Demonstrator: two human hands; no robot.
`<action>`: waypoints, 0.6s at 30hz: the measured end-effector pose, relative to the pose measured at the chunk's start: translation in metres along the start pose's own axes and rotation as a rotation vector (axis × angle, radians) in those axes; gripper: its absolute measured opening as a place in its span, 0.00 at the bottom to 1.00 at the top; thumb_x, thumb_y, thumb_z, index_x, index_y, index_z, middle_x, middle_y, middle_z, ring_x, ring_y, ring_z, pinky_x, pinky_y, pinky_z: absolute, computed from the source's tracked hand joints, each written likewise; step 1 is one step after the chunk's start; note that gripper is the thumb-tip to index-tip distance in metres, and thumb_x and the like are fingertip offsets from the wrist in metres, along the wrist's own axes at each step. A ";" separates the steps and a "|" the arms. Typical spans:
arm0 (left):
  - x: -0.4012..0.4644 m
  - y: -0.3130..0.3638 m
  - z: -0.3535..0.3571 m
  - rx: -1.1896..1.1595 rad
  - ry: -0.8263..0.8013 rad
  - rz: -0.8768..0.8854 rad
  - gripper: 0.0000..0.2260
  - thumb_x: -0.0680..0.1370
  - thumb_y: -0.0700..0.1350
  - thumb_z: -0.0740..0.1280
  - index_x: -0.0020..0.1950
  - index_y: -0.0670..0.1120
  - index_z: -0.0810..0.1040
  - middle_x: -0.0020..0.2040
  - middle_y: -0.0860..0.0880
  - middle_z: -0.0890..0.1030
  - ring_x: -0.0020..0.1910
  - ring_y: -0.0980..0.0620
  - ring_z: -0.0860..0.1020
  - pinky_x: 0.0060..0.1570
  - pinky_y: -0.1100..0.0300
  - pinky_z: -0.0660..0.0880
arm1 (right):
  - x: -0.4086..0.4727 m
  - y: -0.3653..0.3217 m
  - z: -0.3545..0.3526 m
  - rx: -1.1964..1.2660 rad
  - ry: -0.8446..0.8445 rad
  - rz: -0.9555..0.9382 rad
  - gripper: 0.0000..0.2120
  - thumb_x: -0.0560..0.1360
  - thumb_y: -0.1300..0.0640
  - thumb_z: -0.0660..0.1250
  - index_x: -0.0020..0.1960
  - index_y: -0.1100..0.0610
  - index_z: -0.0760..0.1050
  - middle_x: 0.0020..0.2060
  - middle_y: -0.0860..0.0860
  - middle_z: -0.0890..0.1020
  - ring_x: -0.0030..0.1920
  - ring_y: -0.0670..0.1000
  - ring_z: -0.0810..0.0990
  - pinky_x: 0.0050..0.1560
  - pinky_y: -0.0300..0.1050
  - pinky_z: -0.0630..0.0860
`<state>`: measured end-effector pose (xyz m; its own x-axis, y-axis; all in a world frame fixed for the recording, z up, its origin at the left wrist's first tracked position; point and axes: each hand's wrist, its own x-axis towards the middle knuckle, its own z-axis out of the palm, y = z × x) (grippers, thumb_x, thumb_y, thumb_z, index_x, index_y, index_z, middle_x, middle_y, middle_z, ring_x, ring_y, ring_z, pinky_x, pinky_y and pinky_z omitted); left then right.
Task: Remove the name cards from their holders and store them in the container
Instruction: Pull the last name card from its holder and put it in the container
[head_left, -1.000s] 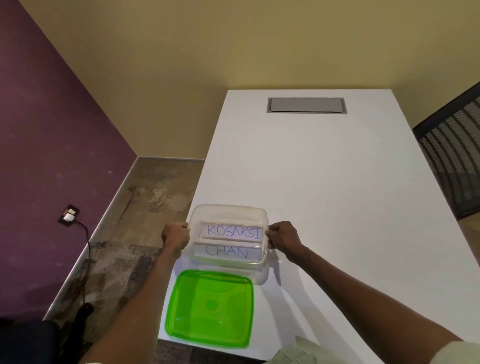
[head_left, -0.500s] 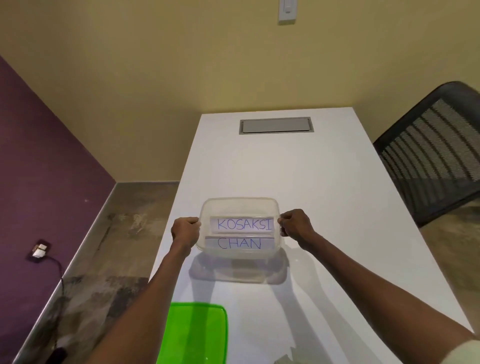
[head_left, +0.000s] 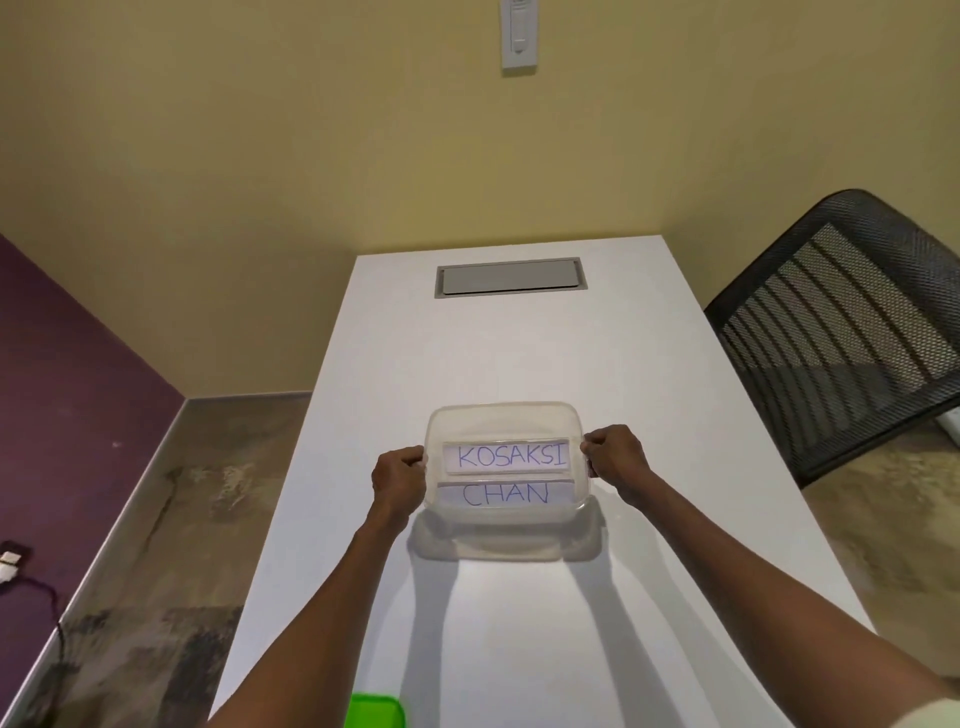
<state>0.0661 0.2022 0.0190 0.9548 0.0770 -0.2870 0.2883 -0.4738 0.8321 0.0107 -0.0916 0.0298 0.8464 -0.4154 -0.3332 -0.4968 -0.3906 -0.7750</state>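
Observation:
A clear plastic container (head_left: 504, 421) hangs above the white table (head_left: 649, 395), casting a shadow below it. My left hand (head_left: 397, 480) grips its left rim and my right hand (head_left: 615, 460) grips its right rim. Inside lie two white name cards with blue writing: the KOSAKSI card (head_left: 511, 457) farther from me and the CHAN card (head_left: 505, 494) nearer. A corner of the green lid (head_left: 375, 711) shows on the table at the bottom edge of the view. No card holders are in view.
A grey cable hatch (head_left: 508, 277) is set into the table's far end. A black mesh chair (head_left: 841, 332) stands at the table's right side. A yellow wall with a light switch (head_left: 518, 36) lies behind. Floor and a purple wall lie left.
Both hands have lifted the container off the table and carried it forward, away from the green lid. The view has tilted up, so the lid has nearly left the frame.

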 end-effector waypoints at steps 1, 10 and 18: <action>0.003 0.001 0.005 0.008 -0.007 -0.002 0.13 0.71 0.34 0.59 0.34 0.48 0.78 0.34 0.51 0.73 0.35 0.52 0.66 0.36 0.59 0.64 | 0.006 0.003 -0.001 -0.007 0.004 0.009 0.12 0.72 0.66 0.62 0.30 0.59 0.70 0.28 0.54 0.68 0.28 0.52 0.68 0.26 0.35 0.71; 0.031 0.010 0.039 0.036 -0.048 0.021 0.12 0.70 0.35 0.59 0.34 0.49 0.78 0.33 0.52 0.73 0.35 0.52 0.66 0.37 0.59 0.64 | 0.053 0.024 -0.002 -0.056 0.037 0.066 0.15 0.69 0.65 0.61 0.27 0.55 0.63 0.26 0.52 0.64 0.29 0.52 0.62 0.31 0.43 0.67; 0.046 0.007 0.057 0.072 -0.069 0.017 0.10 0.64 0.40 0.55 0.34 0.49 0.76 0.32 0.51 0.71 0.35 0.52 0.63 0.36 0.59 0.61 | 0.077 0.035 -0.002 -0.089 0.049 0.081 0.15 0.68 0.64 0.60 0.27 0.54 0.58 0.30 0.53 0.60 0.34 0.51 0.58 0.33 0.44 0.63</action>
<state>0.1079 0.1527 -0.0152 0.9516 0.0085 -0.3071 0.2636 -0.5363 0.8018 0.0586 -0.1386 -0.0221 0.7933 -0.4875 -0.3647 -0.5804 -0.4247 -0.6948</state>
